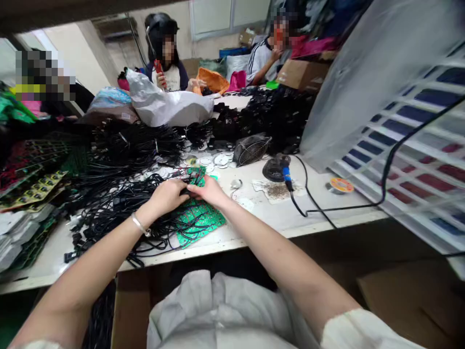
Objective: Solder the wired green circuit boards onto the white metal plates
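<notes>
A green circuit board panel point(203, 225) lies near the table's front edge, with many thin black cables point(123, 206) running over it and piled to its left. My left hand point(170, 195) is over the cables at the board's upper left, its fingers closed together on black cable. My right hand point(208, 190) meets it from the right, thumb and fingers pinched at the same spot, beside a green piece of board. The fingertips of both hands nearly touch. What exactly sits between them is too small to make out.
A soldering iron with a blue handle point(286, 175) rests in its holder, its cord crossing the table. Beyond are a solder spool point(340, 185), a small fan point(251, 150), a white plastic rack point(410, 145) and stacked boards point(39, 191). Several people sit across the table.
</notes>
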Demonstrator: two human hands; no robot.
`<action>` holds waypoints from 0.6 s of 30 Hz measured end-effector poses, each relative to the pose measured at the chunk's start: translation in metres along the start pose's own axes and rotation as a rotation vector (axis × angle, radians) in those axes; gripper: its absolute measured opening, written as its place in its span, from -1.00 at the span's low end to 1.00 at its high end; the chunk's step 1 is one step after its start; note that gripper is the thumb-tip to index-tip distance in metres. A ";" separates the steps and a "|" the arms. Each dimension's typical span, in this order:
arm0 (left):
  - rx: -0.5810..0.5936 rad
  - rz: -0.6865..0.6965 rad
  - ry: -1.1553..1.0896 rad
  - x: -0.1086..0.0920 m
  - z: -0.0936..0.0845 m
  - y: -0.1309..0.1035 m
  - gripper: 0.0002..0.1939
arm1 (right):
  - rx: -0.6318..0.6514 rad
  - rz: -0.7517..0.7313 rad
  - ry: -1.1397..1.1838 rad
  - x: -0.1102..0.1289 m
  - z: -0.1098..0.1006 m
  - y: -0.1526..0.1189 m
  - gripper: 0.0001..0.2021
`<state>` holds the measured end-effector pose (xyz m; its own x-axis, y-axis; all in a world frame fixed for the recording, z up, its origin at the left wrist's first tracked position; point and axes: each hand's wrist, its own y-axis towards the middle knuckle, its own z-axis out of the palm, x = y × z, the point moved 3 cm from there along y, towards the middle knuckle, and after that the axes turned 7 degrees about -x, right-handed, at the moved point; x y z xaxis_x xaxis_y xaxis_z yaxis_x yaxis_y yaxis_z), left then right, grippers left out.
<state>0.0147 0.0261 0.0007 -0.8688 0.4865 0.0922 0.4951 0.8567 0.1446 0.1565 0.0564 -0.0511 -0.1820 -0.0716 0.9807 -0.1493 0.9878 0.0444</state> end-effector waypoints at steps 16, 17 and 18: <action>-0.196 0.092 0.001 0.000 -0.006 0.002 -0.62 | 0.319 -0.611 -0.890 -0.016 -0.023 -0.050 -0.73; -0.309 0.076 -0.021 -0.008 -0.011 -0.015 -0.64 | 0.339 -0.604 -0.904 -0.013 -0.024 -0.049 -0.73; -0.399 0.073 -0.036 -0.017 -0.013 -0.032 -0.66 | 0.353 -0.595 -0.913 -0.011 -0.026 -0.049 -0.74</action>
<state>0.0137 -0.0121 0.0074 -0.8273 0.5556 0.0831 0.5142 0.6893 0.5103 0.1912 0.0125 -0.0595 -0.6073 -0.7309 0.3114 -0.6866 0.6800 0.2571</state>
